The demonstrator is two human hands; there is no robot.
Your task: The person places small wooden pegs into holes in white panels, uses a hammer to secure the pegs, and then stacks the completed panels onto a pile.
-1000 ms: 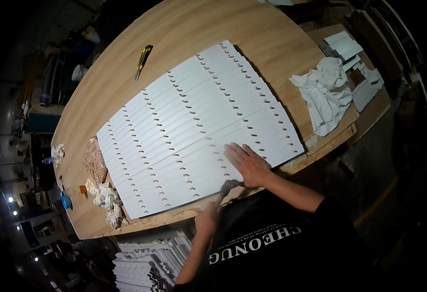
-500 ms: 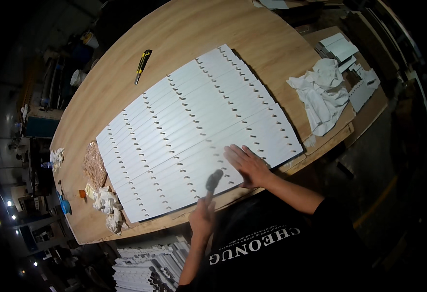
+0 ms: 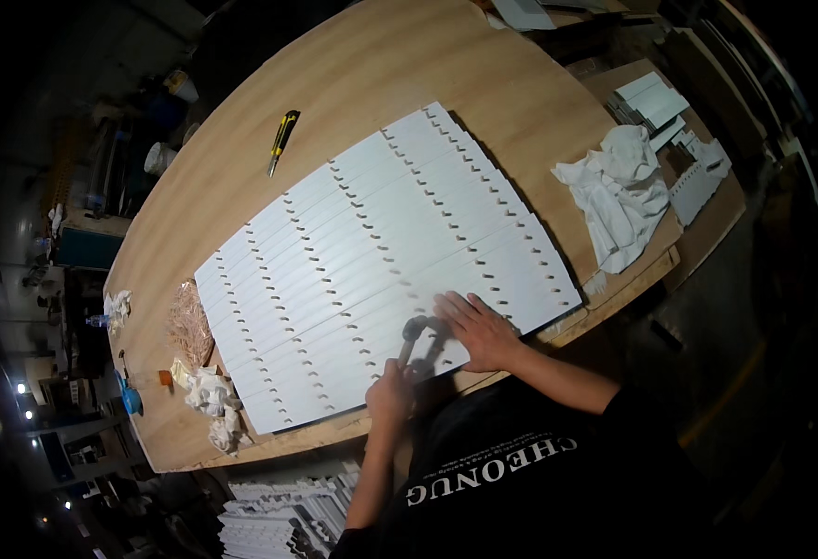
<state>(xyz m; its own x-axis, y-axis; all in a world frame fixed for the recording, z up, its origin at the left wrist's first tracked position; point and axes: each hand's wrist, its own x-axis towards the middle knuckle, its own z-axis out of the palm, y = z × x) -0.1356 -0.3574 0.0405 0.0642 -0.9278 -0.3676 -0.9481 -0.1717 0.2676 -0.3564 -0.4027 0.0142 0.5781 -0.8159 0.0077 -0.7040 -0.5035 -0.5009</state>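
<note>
From the head camera, a left hand (image 3: 389, 395) clenches a dark-headed hammer (image 3: 415, 329) over white slats (image 3: 418, 224) studded with small wooden pegs; the right hand (image 3: 480, 336), fingers extended and released, presses flat upon them. The slats' near edge runs just behind the right fingers. Beyond the fingertips, past the slats, bare pale wooden tabletop (image 3: 446, 65) leaves open room, a yellow-and-black utility knife (image 3: 283, 142) lying ahead and left.

One head-worn fisheye looks down across the tabletop (image 3: 483, 74).
</note>
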